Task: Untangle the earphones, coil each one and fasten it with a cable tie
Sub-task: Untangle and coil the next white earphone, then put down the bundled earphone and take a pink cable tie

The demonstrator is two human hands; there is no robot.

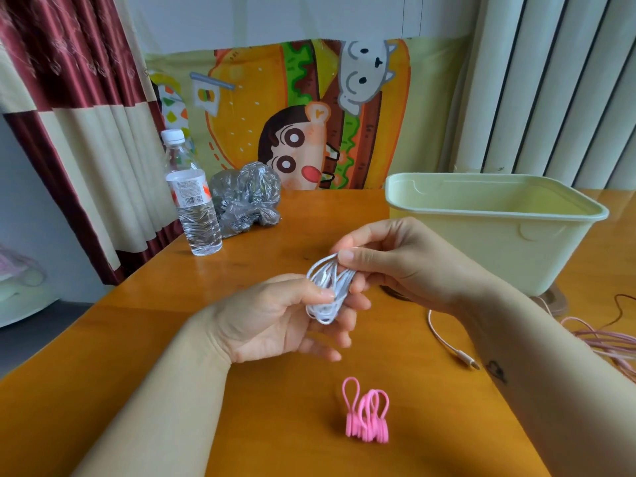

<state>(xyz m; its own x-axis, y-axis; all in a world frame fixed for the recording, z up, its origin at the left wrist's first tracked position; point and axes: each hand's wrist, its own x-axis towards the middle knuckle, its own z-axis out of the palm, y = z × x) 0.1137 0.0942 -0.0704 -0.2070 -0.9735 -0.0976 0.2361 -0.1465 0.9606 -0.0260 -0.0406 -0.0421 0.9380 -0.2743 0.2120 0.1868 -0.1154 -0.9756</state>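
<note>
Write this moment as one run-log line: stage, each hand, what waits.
stage: white earphone coiled, not tied | left hand: pinches coil's lower end | right hand: pinches upper end | waiting: pink cable ties, pink earphone

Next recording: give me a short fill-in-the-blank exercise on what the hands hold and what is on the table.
1. The left hand and right hand together hold a coiled ____ earphone cable.
2. The cluster of pink looped cable ties lies on the orange wooden table, touched by ____ hand.
3. The clear plastic water bottle stands ____ with its white cap on.

Missing words: white; neither; upright.
</note>
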